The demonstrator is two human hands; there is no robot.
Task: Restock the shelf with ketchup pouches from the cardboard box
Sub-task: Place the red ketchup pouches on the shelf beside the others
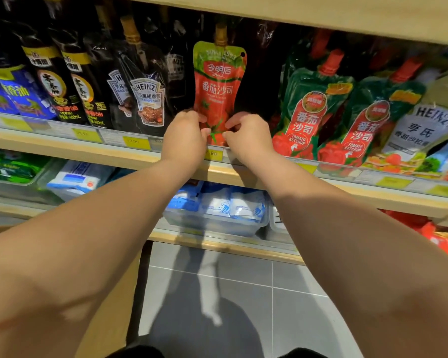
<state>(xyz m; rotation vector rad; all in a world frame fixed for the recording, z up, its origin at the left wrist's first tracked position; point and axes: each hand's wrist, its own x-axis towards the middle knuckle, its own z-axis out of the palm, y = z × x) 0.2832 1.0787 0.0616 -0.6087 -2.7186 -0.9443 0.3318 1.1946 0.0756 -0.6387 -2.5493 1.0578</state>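
A red ketchup pouch (219, 89) with a green top and a gold cap stands upright at the front of the wooden shelf (130, 153). My left hand (185, 136) pinches its lower left edge. My right hand (246, 135) pinches its lower right edge. Both arms reach up from below. The pouch's bottom is hidden behind my fingers. The cardboard box shows only as a brown edge at the lower left (106, 319).
Black Heinz sauce pouches (148, 99) stand left of the ketchup pouch, soy and sesame oil bottles (55, 83) further left. Green-and-red ketchup pouches (308, 112) and a Heinz salad dressing pouch (424, 125) stand to the right. Blue-white packs (217, 205) fill the shelf below.
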